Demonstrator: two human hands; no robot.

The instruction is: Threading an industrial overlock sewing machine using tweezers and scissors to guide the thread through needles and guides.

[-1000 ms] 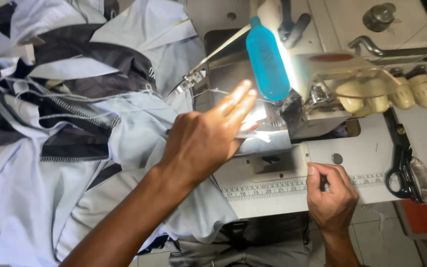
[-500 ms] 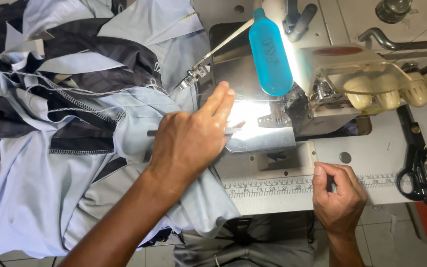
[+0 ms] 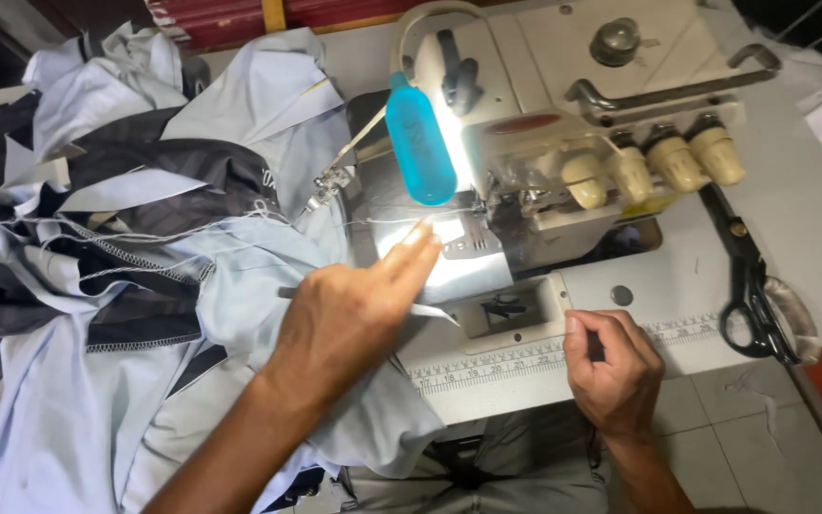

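Pale blue fabric (image 3: 268, 286) with dark panels lies heaped over the left half of the bench, one edge drawn up to the sewing machine (image 3: 563, 143) under its lamp. It looks light, soft and limp, likely to slide and bunch, so best held flat near the seam edge. The left hand (image 3: 354, 314) presses on it, fingers straight and together, gripping nothing. The right hand (image 3: 616, 366) rests curled at the front edge, closed around a small dark thing
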